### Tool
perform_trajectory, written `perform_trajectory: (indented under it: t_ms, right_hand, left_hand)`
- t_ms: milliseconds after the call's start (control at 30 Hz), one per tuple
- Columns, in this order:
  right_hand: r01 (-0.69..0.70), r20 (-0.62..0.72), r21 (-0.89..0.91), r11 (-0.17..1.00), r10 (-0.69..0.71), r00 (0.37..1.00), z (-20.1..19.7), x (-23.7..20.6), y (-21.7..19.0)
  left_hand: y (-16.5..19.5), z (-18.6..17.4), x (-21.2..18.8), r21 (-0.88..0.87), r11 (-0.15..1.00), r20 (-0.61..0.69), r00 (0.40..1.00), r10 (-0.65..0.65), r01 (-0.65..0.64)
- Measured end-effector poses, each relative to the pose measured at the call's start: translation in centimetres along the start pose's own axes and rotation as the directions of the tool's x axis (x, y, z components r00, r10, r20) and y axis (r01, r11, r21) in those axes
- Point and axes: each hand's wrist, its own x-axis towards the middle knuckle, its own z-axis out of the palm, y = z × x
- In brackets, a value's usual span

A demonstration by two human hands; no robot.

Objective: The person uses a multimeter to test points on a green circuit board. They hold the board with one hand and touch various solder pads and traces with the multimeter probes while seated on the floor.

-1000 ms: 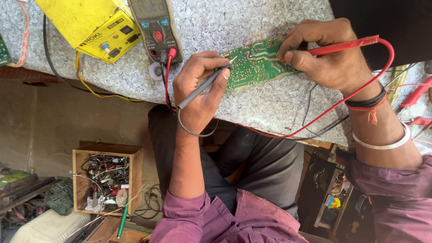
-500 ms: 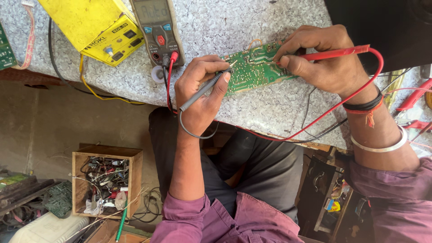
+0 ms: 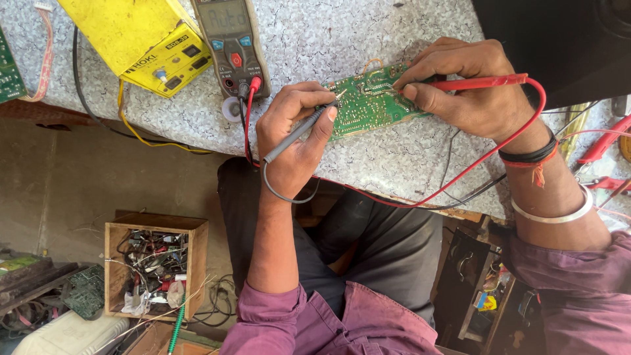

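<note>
A green circuit board lies on the speckled stone worktop. My left hand grips a black test probe like a pen, its tip on the board's left end. My right hand grips a red test probe, fingers pressing on the board's right part. Red and black leads run from the probes to a grey multimeter at the back of the worktop.
A yellow box-shaped device sits left of the meter, and another green board shows at the left edge. Red-handled tools lie at the right. On the floor stands a wooden box full of wires and parts.
Both hands stay on the board with their probes. The whole scene has shifted slightly lower in view as the camera moved.
</note>
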Motion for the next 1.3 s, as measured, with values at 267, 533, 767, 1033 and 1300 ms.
perform_trajectory:
  t_ms: [267, 533, 767, 1033, 1300]
  right_hand:
    - [0.092, 0.009, -0.078, 0.993, -0.092, 0.996, -0.06, 0.05, 0.22]
    - [0.039, 0.011, -0.055, 0.998, -0.039, 0.999, -0.02, 0.11, 0.19]
    - [0.052, 0.01, -0.069, 0.996, -0.052, 0.999, 0.02, 0.09, 0.22]
    - [0.043, 0.025, -0.053, 0.998, -0.041, 0.999, -0.13, 0.21, 0.26]
    - [0.07, 0.024, -0.068, 0.995, -0.068, 0.997, -0.08, 0.13, 0.38]
  left_hand:
    - [0.04, 0.09, 0.0, -0.004, 1.0, -0.001, 1.0, -0.009, 0.009]
    - [0.05, 0.0, 0.02, -0.001, 1.0, 0.002, 1.0, -0.003, 0.003]
    - [0.1, -0.03, 0.0, 0.011, 1.0, 0.0, 1.0, -0.007, 0.007]
    - [0.06, -0.09, 0.01, 0.01, 1.0, 0.007, 1.0, 0.001, -0.001]
    - [0.0, -0.01, 0.04, 0.008, 1.0, -0.001, 1.0, -0.006, 0.006]
